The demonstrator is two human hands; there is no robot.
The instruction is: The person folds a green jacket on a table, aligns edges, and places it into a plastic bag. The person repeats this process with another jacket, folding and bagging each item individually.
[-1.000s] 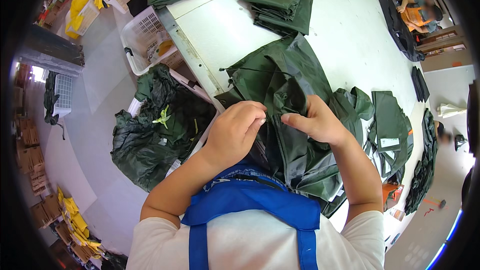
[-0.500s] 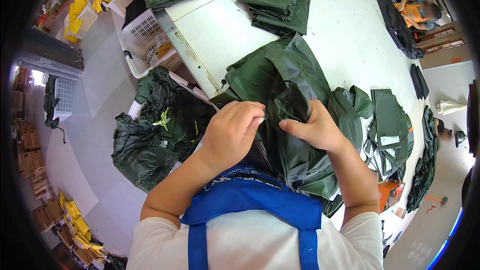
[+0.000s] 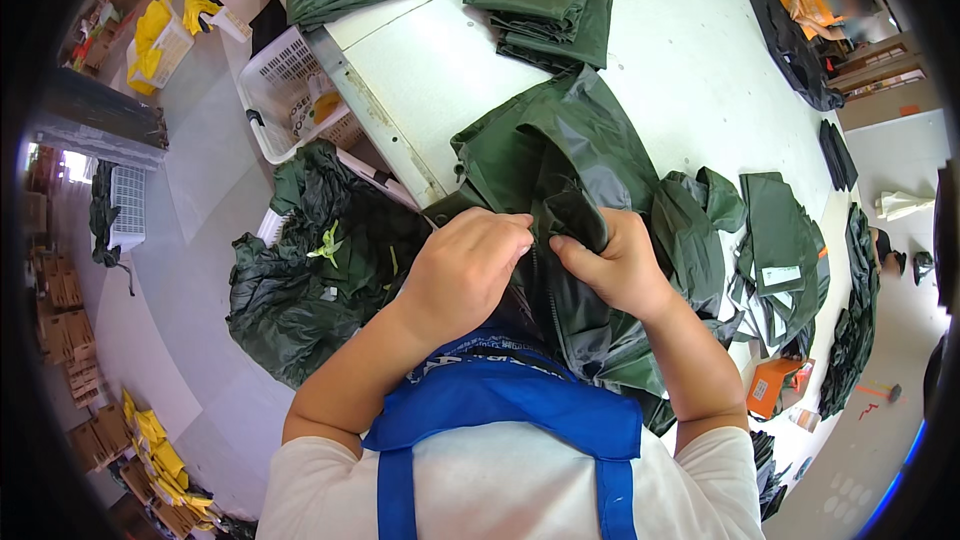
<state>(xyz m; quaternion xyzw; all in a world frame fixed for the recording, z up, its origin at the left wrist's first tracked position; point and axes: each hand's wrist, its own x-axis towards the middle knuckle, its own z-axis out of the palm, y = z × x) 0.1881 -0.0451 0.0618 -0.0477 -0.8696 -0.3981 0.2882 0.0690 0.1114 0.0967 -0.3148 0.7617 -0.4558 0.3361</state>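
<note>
A dark green rain jacket (image 3: 560, 140) lies bunched at the table's near edge, its zipper running down toward my apron. My left hand (image 3: 465, 265) is closed, thumb and fingers pinching the jacket's front edge by the zipper; the exact bit between the fingertips is hidden. On the other side of the opening, my right hand (image 3: 625, 262) grips the upper front edge near the collar, thumb on top and fingers behind the cloth. The two hands are close together, and the jacket front hangs down between them.
Folded green garments (image 3: 545, 0) are stacked on the white table (image 3: 680, 70). Crumpled green garments (image 3: 300, 280) heap over a basket at left, beside a white crate (image 3: 275, 110). Labelled green pieces (image 3: 780, 240) and an orange box (image 3: 770, 387) lie at right. A person (image 3: 825, 10) stands beyond.
My right hand has moved slightly left, closer to my left hand, drawing the jacket's edge with it. My left hand has barely moved and keeps its pinch.
</note>
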